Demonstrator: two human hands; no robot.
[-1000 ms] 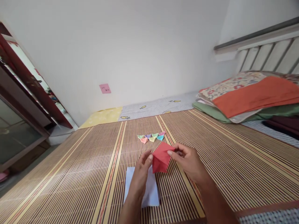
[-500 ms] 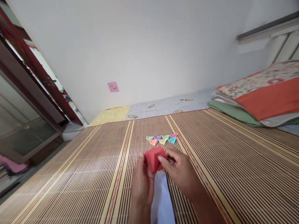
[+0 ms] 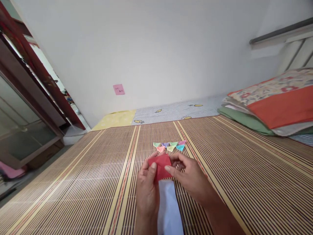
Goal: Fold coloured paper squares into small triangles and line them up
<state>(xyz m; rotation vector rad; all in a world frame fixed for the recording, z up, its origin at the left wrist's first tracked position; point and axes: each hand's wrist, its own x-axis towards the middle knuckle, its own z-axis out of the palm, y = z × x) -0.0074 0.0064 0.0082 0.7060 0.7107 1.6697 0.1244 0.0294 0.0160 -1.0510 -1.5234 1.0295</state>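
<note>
A red sheet of folded paper (image 3: pixel 162 167) is held up between my two hands, above the striped mat. My left hand (image 3: pixel 147 182) grips its left side, thumb on the near face and fingers behind. At the right edge, my right hand (image 3: pixel 189 174) pinches the paper between thumb and fingers. Just beyond the paper lie several small folded paper pieces (image 3: pixel 171 148) in green, purple, pink, orange, yellow and blue, set in two rows. Below the hands is a pale blue-white strip (image 3: pixel 168 207); I cannot tell what it is made of.
The striped mat (image 3: pixel 80 176) spreads over the bed surface. Behind it runs a checked sheet with pineapples (image 3: pixel 168 112) along the white wall. Folded bedding (image 3: pixel 281 101) is stacked at the right. A pink note (image 3: pixel 118 89) sticks to the wall. A glass-panelled cabinet (image 3: pixel 22 124) stands at the left.
The red paper has gone from a raised, partly opened fold to a flatter, squarer shape. My left thumb has moved onto its front face. The small coloured pieces have stayed put.
</note>
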